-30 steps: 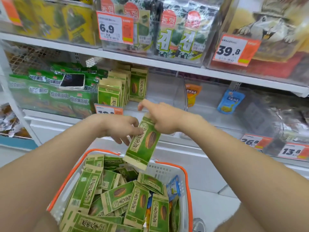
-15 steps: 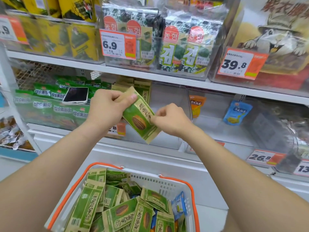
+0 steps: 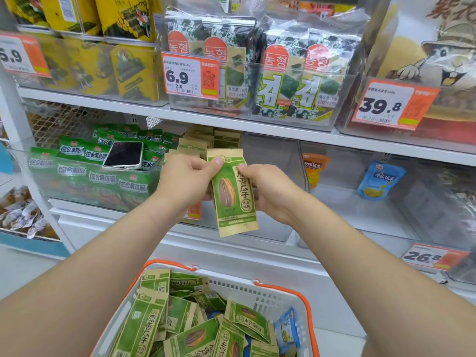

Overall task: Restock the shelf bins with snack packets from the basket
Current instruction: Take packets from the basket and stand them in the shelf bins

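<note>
**A:** Two hands on one packet?

**B:** Yes. Left hand (image 3: 185, 181) pinches the sunflower seed packet (image 3: 233, 194) at its top left corner, thumb on the front. Right hand (image 3: 268, 191) has the right edge, thumb near the top. Both grips are clamped on it.

**A:** Packet location?

**B:** Upright, in the air, in front of the clear shelf bin (image 3: 273, 163). It's just right of the stack of matching packets (image 3: 203, 144) standing in that bin.

**A:** Basket?

**B:** The white basket (image 3: 244, 289) with an orange rim is low in view. It holds a heap of the same green packets (image 3: 190, 338), with one blue packet (image 3: 287, 328) at its right side.

**A:** Anything else?

**B:** A phone (image 3: 125, 154) lies on the green packs (image 3: 103, 176) in the left bin. An orange pouch (image 3: 313, 168) and a blue pouch (image 3: 378, 180) are in the bin to the right. Seaweed packs (image 3: 296, 81) sit on the shelf above.
</note>
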`<move>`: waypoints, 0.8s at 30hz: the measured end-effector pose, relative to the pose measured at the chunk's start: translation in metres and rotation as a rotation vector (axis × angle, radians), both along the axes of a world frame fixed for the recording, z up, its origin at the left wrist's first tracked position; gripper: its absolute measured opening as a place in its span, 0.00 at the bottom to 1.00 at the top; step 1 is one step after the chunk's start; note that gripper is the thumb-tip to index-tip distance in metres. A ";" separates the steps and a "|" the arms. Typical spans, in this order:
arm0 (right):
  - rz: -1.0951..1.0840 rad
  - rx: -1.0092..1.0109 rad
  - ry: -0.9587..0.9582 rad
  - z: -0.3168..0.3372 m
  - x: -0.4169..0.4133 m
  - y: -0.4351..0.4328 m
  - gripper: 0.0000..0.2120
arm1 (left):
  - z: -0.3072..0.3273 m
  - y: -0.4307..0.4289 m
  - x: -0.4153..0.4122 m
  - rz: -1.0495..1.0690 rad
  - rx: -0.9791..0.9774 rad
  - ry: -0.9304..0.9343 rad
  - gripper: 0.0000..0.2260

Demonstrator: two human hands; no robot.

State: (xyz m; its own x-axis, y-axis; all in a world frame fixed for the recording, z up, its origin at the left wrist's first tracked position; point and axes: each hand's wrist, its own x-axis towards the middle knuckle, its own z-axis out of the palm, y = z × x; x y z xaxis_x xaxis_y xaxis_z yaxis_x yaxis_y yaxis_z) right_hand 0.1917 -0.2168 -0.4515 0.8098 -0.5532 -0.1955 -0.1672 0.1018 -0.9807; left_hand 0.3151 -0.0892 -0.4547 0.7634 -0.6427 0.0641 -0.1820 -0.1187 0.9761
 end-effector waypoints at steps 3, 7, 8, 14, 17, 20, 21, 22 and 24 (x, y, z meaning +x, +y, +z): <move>0.022 -0.063 0.092 0.002 0.000 -0.007 0.18 | 0.002 -0.001 0.010 0.027 0.048 -0.063 0.17; -0.238 -0.077 0.061 -0.006 0.015 -0.021 0.17 | 0.007 -0.004 0.011 0.230 0.261 -0.647 0.29; -0.319 -0.076 0.030 -0.010 0.020 -0.026 0.16 | 0.008 -0.005 0.013 0.297 0.302 -0.784 0.26; -0.555 -0.251 -0.107 -0.026 0.042 -0.050 0.14 | -0.008 -0.014 0.044 0.342 0.425 -1.177 0.14; -0.512 -0.439 -0.048 -0.034 0.056 -0.059 0.09 | -0.023 -0.015 0.059 0.314 0.515 -1.174 0.23; -0.469 -0.580 0.003 -0.042 0.075 -0.065 0.11 | -0.030 -0.017 0.067 0.259 0.582 -1.099 0.25; -0.468 -0.597 0.023 -0.045 0.082 -0.067 0.12 | -0.030 -0.018 0.068 0.253 0.590 -1.087 0.24; -0.466 -0.600 0.035 -0.049 0.089 -0.069 0.12 | -0.031 -0.019 0.068 0.250 0.598 -1.087 0.23; -0.452 -0.559 0.037 -0.056 0.100 -0.072 0.13 | -0.032 -0.021 0.067 0.256 0.615 -1.099 0.22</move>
